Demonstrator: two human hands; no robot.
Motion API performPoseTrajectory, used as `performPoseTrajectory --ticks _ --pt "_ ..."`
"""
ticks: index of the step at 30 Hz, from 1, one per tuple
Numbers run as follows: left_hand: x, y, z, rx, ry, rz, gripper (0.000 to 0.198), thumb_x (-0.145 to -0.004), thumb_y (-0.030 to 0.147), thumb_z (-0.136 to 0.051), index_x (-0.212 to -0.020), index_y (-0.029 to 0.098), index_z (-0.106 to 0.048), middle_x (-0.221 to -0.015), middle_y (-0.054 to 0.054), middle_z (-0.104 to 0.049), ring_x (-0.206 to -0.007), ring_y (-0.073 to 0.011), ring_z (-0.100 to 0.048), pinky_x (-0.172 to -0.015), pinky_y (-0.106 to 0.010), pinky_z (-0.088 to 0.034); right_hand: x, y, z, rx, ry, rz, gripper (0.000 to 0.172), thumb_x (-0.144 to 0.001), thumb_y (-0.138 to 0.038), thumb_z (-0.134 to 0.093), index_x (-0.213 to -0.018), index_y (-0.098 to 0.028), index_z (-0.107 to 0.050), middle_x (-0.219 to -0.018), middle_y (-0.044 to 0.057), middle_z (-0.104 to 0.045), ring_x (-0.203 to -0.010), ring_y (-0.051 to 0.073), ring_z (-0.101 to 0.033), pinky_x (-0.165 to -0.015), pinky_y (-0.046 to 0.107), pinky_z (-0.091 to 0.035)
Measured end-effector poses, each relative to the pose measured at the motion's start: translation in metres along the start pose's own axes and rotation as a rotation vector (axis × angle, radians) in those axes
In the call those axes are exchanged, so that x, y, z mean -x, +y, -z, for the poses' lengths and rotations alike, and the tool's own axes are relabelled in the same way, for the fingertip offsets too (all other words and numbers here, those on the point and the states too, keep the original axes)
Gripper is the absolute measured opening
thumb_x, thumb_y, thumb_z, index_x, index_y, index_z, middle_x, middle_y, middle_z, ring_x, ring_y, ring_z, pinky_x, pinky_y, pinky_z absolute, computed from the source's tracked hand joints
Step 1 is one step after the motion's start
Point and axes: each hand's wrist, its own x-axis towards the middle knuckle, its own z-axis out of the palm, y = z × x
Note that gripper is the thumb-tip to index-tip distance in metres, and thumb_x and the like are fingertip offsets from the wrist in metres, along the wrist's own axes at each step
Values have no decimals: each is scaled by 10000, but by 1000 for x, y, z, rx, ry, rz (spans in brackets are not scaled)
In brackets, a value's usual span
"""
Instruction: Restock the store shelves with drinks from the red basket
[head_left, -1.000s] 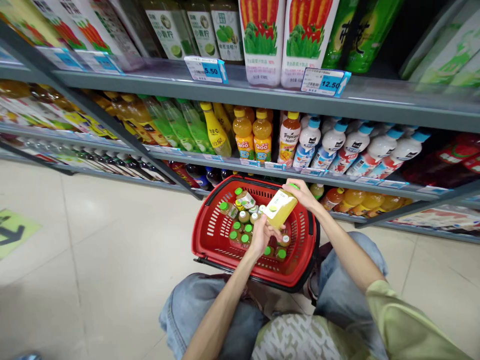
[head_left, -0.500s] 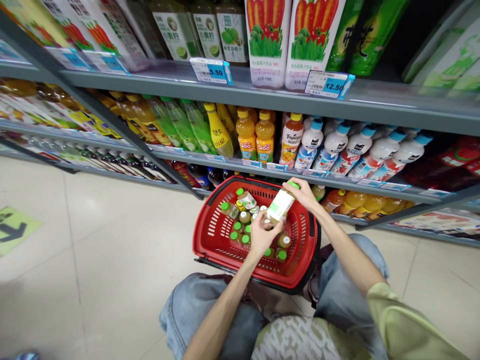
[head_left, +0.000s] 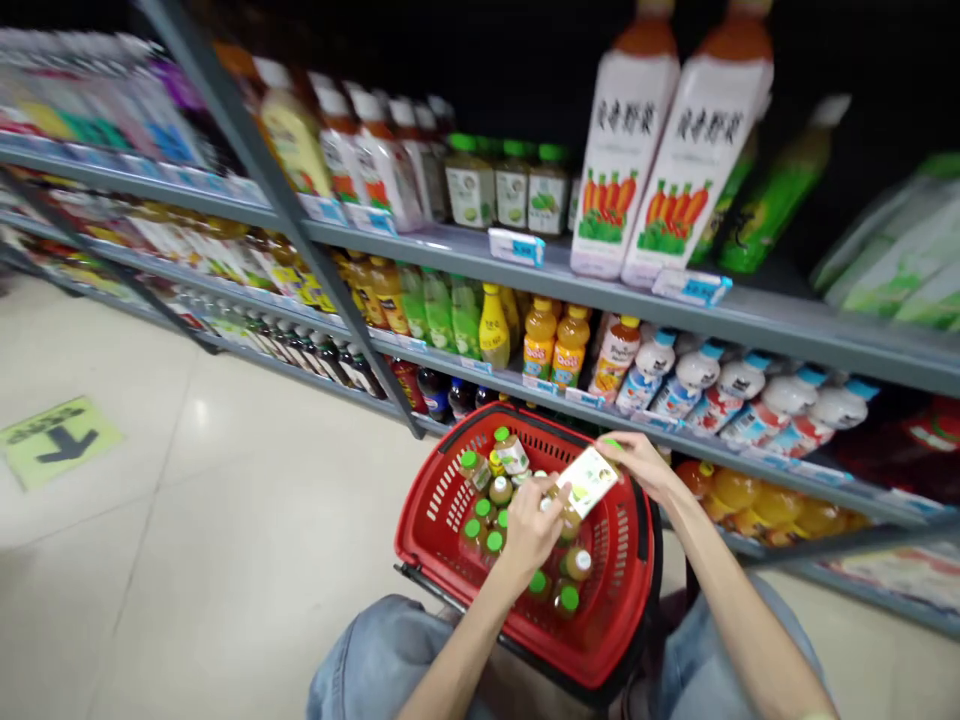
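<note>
Between my two hands, above the red shopping basket [head_left: 420,520], a juice bottle [head_left: 589,482] with a white label and green cap lies tilted. My right hand [head_left: 637,462] is closed around its cap end. At the bottom end my left hand [head_left: 536,520] grips it, fingers bent, the index finger touching the label. Several small juice bottles [head_left: 480,530] with green caps stand in the basket, a few with pale caps. One bottle with a white label [head_left: 511,452] leans at the basket's far side. My left hand and forearm hide part of the contents.
Right behind the basket rise drink shelves [head_left: 450,240]. Tall carrot-pictured cartons [head_left: 622,180] and green-capped juice bottles [head_left: 469,185] stand on the upper shelf. White bottles with blue caps [head_left: 694,378] fill part of the middle one. A yellow arrow sticker [head_left: 64,440] marks the floor at left.
My head view has tilted up, so more of the upper shelf shows. The bottle has been turned in my hands, and its label now shows a different side. Both hands still hold it.
</note>
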Motion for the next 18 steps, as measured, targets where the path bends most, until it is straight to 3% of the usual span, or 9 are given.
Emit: performPoseTrajectory --ticks 3,8,10,12,15,17,18 --pt "-4 0 -2 44 -127 153 555 -752 11 -565 -1257 230 -637 -1124 -96 -683 -987 -229 -672 -787 -333 -577 7 -12 0 64 57 59 498 -616 -534 -911 -883 -144 -756 -681 21 -676 -536 129 -529 -451 243 -398" --pt "-27 -1 10 228 -395 554 615 -812 140 -583 -1420 186 -510 -1282 -119 -689 -1177 -251 -668 -1017 -372 -544 28 -68 -27 475 113 324 407 -706 -516 -853 -924 -184 -766 -934 85 -770 -818 245 -706 -664 314 -545" --pt "-30 -3 20 231 -614 552 555 -879 238 -567 -1427 182 -505 -1311 -131 -682 -1203 -268 -665 -1042 -389 -528 38 -99 -42 726 107 476 351 -765 -505 -810 -948 -208 -775 -995 82 -773 -872 258 -718 -731 338 -560" --pt "-23 -6 25 149 -917 427 509 -902 310 -572 -1394 183 -550 -1330 -159 -670 -1230 -319 -653 -1054 -460 -514 45 -129 -54 926 72 609 313 -819 -494 -769 -986 -229 -776 -1018 70 -774 -885 255 -725 -763 349 -563" --pt "0 -11 20 -2 -1350 413 559 -799 434 -720 -1302 202 -646 -1260 -208 -699 -1181 -426 -669 -959 -603 -538 51 -170 -66 1113 19 728 288 -878 -484 -722 -1027 -241 -765 -1034 60 -780 -891 248 -737 -777 350 -566" --pt "11 -14 13 -22 -1467 500 596 -727 499 -777 -1245 217 -688 -1203 -212 -722 -1127 -451 -691 -880 -621 -562 51 -195 -72 1199 7 772 270 -889 -468 -718 -1030 -242 -762 -1032 58 -784 -881 244 -740 -787 353 -568" --pt "14 -15 11 -14 -1466 506 596 -728 508 -770 -1245 223 -691 -1209 -209 -722 -1129 -445 -692 -873 -610 -567 51 -207 -75 1229 4 789 263 -888 -461 -721 -1028 -241 -762 -1028 57 -786 -865 241 -740 -776 351 -569"
